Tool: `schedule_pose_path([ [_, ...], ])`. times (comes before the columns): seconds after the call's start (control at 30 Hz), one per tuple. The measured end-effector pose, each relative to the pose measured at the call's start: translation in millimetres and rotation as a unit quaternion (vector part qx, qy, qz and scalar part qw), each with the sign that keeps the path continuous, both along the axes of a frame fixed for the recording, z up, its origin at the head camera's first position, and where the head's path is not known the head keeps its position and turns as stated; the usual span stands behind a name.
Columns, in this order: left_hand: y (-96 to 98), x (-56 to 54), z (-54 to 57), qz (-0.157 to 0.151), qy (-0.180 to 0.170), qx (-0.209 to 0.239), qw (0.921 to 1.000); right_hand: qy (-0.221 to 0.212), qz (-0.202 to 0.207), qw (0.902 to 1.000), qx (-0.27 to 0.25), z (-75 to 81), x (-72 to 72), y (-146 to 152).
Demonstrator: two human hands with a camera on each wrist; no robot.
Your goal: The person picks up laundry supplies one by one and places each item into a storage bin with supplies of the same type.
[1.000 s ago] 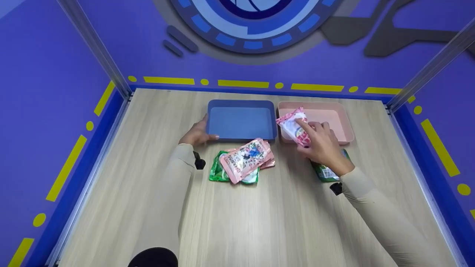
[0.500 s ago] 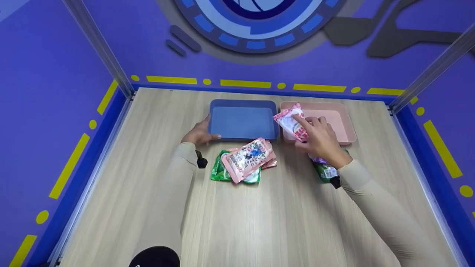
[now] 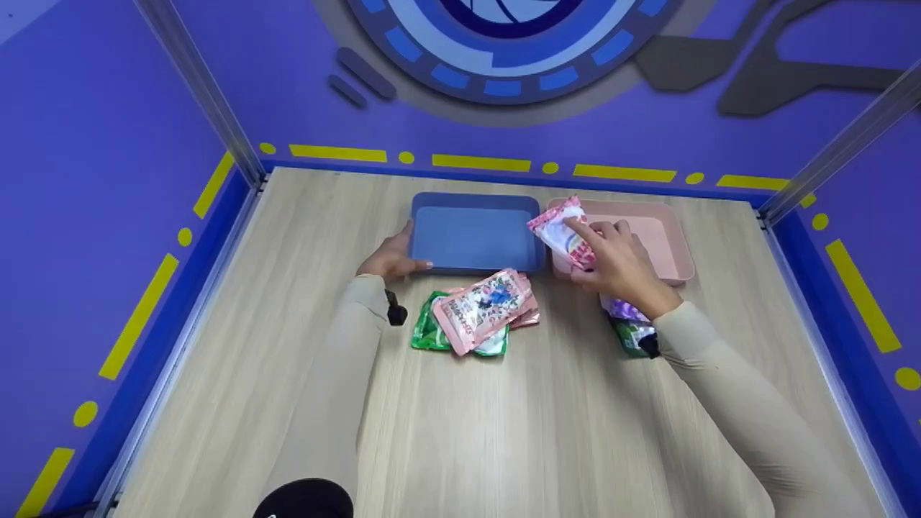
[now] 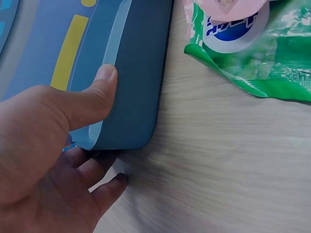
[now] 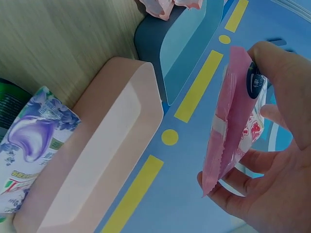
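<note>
My right hand holds a pink and white packet raised over the left end of the pink tray. In the right wrist view the packet is gripped by its sides between thumb and fingers. At the near left corner of the blue tray, my left hand grips the wall. The left wrist view shows its thumb over the rim and its other fingers outside, partly hidden. No packets show inside either tray in the head view.
In front of the blue tray lies a pile of pink packets on green packets. Near the right forearm, a purple packet overlaps a dark green one, both partly covered. A patterned wall stands behind the trays.
My right hand has shifted slightly left and away with the pink and white packet, exposing more of the purple packet. The left hand stays at the blue tray. The whole head view has drifted slightly.
</note>
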State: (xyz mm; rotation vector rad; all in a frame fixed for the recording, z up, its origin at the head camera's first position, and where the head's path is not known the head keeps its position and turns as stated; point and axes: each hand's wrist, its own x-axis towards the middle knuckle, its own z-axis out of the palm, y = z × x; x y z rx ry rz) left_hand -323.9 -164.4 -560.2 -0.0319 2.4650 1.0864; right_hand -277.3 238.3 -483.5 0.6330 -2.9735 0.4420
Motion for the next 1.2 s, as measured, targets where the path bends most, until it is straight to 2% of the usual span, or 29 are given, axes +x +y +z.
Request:
schedule_pose_path([
  [0.37, 2.6, -1.6, 0.3, 0.011, -0.015, -0.005, 0.9998, -0.007, 0.008, 0.9999, -0.003, 3.7, -11.1, -8],
  [0.83, 2.7, -1.5, 1.5, 0.019, -0.003, 0.002, 0.9998, -0.010, 0.030, 0.9994, 0.009, 9.1, -21.3, -20],
  [1.07, 1.6, -0.4, 1.5, -0.003, 0.001, -0.013, 0.9999, -0.017, 0.050, 0.9986, 0.008, 9.8, -28.4, -26],
  [1.2, 2.9, -0.7, 1.8, 0.001, 0.004, -0.017, 0.9998, -0.024, 0.060, 0.9979, 0.010, 10.6, -32.6, -29],
])
